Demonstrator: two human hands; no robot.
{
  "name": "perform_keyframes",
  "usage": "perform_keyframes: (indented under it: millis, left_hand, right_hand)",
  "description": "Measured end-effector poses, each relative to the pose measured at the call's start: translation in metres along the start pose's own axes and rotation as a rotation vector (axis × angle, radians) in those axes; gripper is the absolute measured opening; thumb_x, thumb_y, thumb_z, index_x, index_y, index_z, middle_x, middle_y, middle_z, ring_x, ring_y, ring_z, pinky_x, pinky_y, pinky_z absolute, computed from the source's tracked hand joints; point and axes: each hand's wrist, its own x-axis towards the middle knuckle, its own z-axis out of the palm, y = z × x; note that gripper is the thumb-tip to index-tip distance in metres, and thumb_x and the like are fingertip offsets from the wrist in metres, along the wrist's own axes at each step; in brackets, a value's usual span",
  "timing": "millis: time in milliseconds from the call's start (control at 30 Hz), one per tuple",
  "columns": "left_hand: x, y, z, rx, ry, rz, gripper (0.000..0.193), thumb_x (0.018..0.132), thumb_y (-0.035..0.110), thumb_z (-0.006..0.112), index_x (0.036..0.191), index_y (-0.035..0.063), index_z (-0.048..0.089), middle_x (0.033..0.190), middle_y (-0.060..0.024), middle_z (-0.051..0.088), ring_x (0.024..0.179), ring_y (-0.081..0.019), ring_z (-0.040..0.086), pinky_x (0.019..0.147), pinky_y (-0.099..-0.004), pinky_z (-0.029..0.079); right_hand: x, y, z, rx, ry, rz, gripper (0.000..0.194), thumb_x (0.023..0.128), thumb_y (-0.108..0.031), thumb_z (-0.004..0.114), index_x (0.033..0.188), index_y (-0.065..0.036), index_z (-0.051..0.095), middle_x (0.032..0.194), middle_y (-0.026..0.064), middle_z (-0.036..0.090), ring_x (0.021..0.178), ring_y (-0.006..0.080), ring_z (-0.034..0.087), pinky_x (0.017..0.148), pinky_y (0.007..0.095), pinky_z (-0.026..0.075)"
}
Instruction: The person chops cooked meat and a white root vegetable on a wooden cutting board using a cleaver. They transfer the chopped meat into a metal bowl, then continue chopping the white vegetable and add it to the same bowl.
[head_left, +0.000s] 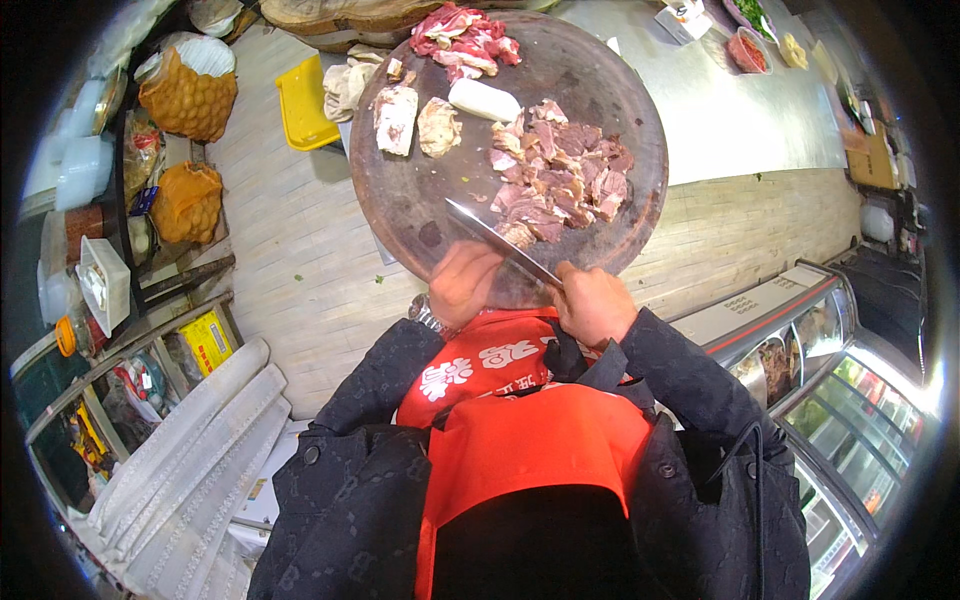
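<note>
My right hand (595, 304) is closed around the handle of a knife (502, 244), whose blade points up and left over a round chopping block (412, 195). My left hand (463, 283), with a metal watch at the wrist, rests at the block's near edge, close to the blade; its fingertips are partly hidden behind the knife, and whether it grips anything cannot be told. Cut pieces of cooked meat (562, 176) lie heaped right of centre on the block. Above left of them are a white cylindrical piece (484, 100), two pale chunks (439, 127) and raw red meat (465, 37).
A metal counter (765, 120) with a tub of chopped red food (748, 51) adjoins at upper right. A yellow plastic tray (304, 105) and a cloth (348, 82) sit left of the block. Crowded shelves stand left; a glass display case (855, 427) stands right.
</note>
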Motion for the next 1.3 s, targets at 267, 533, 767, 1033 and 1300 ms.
perform_keyframes:
  millis: [267,533,767,1033,1300]
  left_hand:
    - [0.004,0.002,0.002,0.005,-0.020,-0.002,0.020,0.081,-0.006,0.073,0.100,0.0001,0.072,0.101,-0.0141,0.070,0.092,-0.0329,0.068,0.081,-0.0379,0.055]
    - [0.022,0.014,0.009,0.100,-0.042,-0.048,0.022,0.083,-0.004,0.072,0.104,0.0039,0.071,0.104,-0.0133,0.066,0.095,-0.0327,0.067,0.082,-0.0390,0.055]
    - [0.067,0.013,0.007,0.139,0.118,-0.194,0.017,0.088,-0.001,0.068,0.104,0.0036,0.071,0.107,-0.0132,0.070,0.099,-0.0285,0.070,0.086,-0.0348,0.056]
    - [0.113,-0.007,-0.002,-0.046,-0.007,-0.489,0.029,0.087,0.006,0.073,0.115,0.0045,0.071,0.111,-0.0106,0.069,0.099,-0.0230,0.070,0.085,-0.0342,0.057]
    - [0.110,0.004,0.004,0.297,-0.211,-0.157,0.035,0.086,0.023,0.078,0.116,0.0060,0.073,0.107,-0.0170,0.072,0.094,-0.0333,0.072,0.082,-0.0402,0.057]
  right_hand:
    - [0.051,-0.011,0.024,0.100,0.124,-0.103,0.027,0.094,-0.024,0.064,0.096,0.003,0.064,0.078,0.0300,0.069,0.076,0.0493,0.070,0.070,0.0564,0.057]
    - [0.034,0.018,0.016,0.369,0.312,-0.111,0.030,0.096,-0.028,0.066,0.100,0.001,0.068,0.078,0.0281,0.068,0.078,0.0449,0.071,0.070,0.0512,0.056]
    - [-0.021,0.058,-0.038,0.550,0.384,0.042,0.028,0.097,-0.019,0.068,0.116,0.002,0.070,0.093,0.0233,0.074,0.082,0.0340,0.076,0.069,0.0383,0.058]
    - [-0.064,0.090,-0.030,0.485,0.293,0.103,0.029,0.098,-0.021,0.066,0.114,0.003,0.070,0.092,0.0243,0.074,0.083,0.0356,0.075,0.074,0.0395,0.058]
    - [-0.076,0.105,-0.024,0.508,0.273,0.149,0.027,0.098,-0.019,0.066,0.113,0.003,0.070,0.092,0.0245,0.074,0.085,0.0357,0.075,0.075,0.0397,0.058]
